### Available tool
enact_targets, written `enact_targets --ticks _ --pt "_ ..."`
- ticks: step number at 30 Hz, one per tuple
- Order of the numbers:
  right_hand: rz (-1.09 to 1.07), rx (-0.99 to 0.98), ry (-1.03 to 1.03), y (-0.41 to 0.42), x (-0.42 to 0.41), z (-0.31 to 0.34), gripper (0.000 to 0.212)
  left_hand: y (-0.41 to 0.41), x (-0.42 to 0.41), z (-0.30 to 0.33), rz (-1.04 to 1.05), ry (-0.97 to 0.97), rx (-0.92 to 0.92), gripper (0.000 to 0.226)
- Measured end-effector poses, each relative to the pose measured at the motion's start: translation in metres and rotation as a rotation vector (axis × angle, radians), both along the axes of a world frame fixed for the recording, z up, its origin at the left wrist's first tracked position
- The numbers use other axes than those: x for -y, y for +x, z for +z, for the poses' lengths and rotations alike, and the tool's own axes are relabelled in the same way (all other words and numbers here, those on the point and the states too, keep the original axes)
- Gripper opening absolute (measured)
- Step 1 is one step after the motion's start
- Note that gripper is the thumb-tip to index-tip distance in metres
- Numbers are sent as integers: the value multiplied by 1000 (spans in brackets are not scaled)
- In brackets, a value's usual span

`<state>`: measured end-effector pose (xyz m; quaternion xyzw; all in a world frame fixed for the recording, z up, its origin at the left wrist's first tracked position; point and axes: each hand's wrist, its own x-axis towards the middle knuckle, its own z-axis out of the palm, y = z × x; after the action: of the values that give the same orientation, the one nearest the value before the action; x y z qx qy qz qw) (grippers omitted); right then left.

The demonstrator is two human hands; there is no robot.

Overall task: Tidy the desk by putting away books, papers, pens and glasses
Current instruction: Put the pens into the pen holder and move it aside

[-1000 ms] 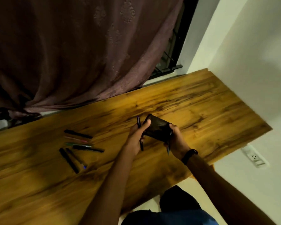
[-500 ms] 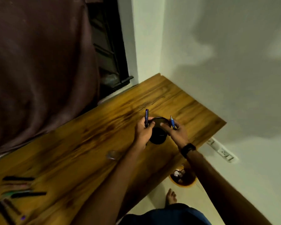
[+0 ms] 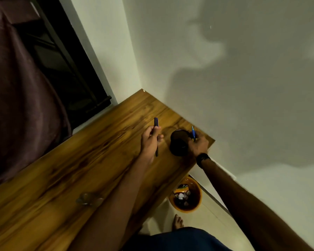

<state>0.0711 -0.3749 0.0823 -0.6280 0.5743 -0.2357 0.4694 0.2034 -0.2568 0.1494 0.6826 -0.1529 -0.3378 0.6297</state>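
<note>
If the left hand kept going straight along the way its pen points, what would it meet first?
Probably nothing on the desk: the left hand and its pen point toward the far edge, left of the cup. Bare wood lies ahead, then the wall; depth is unclear.
</note>
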Motion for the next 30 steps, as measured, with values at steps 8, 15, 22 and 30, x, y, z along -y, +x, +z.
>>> enact_targets --ticks 8,15,22,30 --pt "-24 26 -78 -2 13 1 33 -2 46 8 -35 49 326 8" --pt "-175 184 -181 -14 22 12 30 -13 56 -20 -207 254 555 14" --pt "-15 503 -96 0 31 46 34 -16 61 -48 -284 374 663 28" --pt "255 140 -98 5 25 5 37 -11 34 -56 -188 372 530 38"
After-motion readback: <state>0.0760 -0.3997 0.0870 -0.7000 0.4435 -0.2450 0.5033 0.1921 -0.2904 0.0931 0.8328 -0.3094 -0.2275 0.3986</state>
